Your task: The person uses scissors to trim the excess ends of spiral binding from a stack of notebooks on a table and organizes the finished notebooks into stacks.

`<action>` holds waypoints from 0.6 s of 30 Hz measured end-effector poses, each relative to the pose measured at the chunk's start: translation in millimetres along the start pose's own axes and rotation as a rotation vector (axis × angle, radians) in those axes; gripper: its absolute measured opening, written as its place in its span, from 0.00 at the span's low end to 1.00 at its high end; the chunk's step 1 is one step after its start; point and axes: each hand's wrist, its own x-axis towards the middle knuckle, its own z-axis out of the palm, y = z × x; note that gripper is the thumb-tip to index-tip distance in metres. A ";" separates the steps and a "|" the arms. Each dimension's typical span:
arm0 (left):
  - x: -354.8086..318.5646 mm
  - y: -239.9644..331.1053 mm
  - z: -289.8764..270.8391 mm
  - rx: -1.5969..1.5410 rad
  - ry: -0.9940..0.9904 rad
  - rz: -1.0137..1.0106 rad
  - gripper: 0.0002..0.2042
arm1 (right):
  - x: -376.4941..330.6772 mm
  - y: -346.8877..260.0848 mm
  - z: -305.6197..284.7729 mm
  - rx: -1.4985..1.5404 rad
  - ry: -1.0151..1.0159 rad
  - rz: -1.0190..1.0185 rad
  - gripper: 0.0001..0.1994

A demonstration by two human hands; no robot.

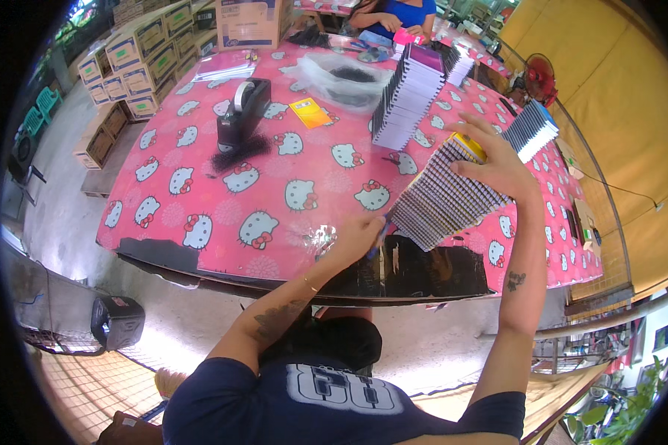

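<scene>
A stack of spiral-bound notebooks (447,196) leans over the near table edge, dark coils facing me and a yellow cover (467,146) on top. My right hand (493,165) spans its upper end, thumb against the coils and fingers curled over the far side. At the stack's lower left corner, my left hand (360,239) is closed around a small blue-handled tool (379,239); its tip is too small to make out. Just beyond stands a taller stack of bound notebooks (407,100) with a purple cover on top. Another coil-bound stack (531,130) lies past my right wrist.
On the pink patterned tabletop (267,185) are a black tape dispenser (243,115), loose black coils (239,154), a yellow-orange booklet (310,113) and a clear plastic bag (341,80). Cardboard boxes (141,59) are piled at far left. A person in blue (397,16) sits opposite.
</scene>
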 end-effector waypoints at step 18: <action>-1.9 6.2 -4.0 -0.134 -0.092 -0.188 0.15 | -2.3 -3.5 -0.2 0.006 -0.001 0.011 0.31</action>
